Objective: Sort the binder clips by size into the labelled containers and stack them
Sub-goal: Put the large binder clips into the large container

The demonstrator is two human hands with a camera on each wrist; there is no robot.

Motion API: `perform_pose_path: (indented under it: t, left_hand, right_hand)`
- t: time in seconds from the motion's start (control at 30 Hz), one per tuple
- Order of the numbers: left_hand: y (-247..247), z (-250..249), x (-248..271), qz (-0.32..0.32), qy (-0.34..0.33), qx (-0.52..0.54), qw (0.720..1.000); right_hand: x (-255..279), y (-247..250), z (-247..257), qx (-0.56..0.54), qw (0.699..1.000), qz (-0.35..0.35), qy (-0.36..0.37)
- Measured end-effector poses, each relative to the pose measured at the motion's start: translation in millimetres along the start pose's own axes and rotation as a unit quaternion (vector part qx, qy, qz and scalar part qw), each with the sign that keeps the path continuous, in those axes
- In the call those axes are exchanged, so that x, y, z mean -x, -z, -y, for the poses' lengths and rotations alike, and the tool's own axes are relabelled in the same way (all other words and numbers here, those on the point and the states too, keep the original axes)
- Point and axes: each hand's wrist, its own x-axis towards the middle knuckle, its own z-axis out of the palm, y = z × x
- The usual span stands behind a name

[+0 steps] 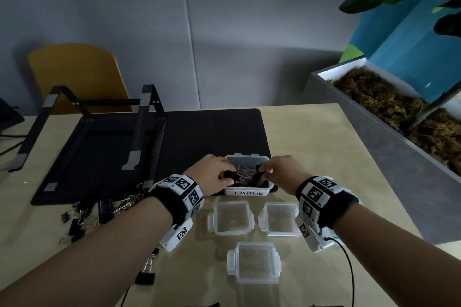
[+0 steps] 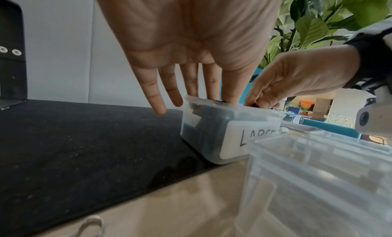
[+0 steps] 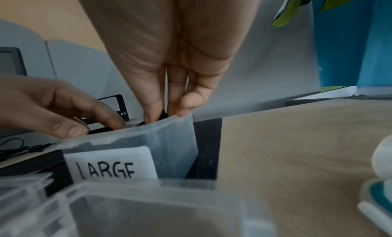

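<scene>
Both hands are in the LARGE container (image 1: 247,192), which sits at the near right corner of the black mat (image 1: 174,137) on the counter (image 1: 324,157). The left hand (image 1: 212,173) has its fingers mostly straight, tips dipped in on a black binder clip (image 1: 228,175); whether it's actually gripping is hidden by the rim. The right hand (image 1: 284,171) pinches another black clip (image 1: 260,168) between thumb and fingers at the right side. The handwritten "LARGE" label reads fine from the right wrist, cut off from the left. 3 clear containers (image 1: 233,218) sit nearer the front edge, labels not readable. Loose clips (image 1: 82,217) pile near the left edge, partly hidden by the forearm.
</scene>
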Motion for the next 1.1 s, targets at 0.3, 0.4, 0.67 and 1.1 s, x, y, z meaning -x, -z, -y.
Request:
perform_pose_path:
  t: [0.3, 0.4, 0.67, 1.1]
  left_hand:
    - [0, 7, 2, 0.000, 0.067, 0.057, 0.996]
    - [0, 3, -2, 0.012, 0.065, 0.052, 0.996]
    - [-1, 5, -4, 0.024, 0.084, 0.086, 0.993]
    - [-7, 13, -3, 0.005, 0.082, 0.143, 0.986]
  right_hand:
    - [-5, 12, 1, 0.017, 0.999, 0.035, 0.023]
    - [-10, 16, 4, 0.064, 0.994, 0.065, 0.056]
    - [-7, 20, 6, 0.070, 0.993, 0.062, 0.067]
    - [-2, -1, 6, 0.099, 0.994, 0.004, 0.039]
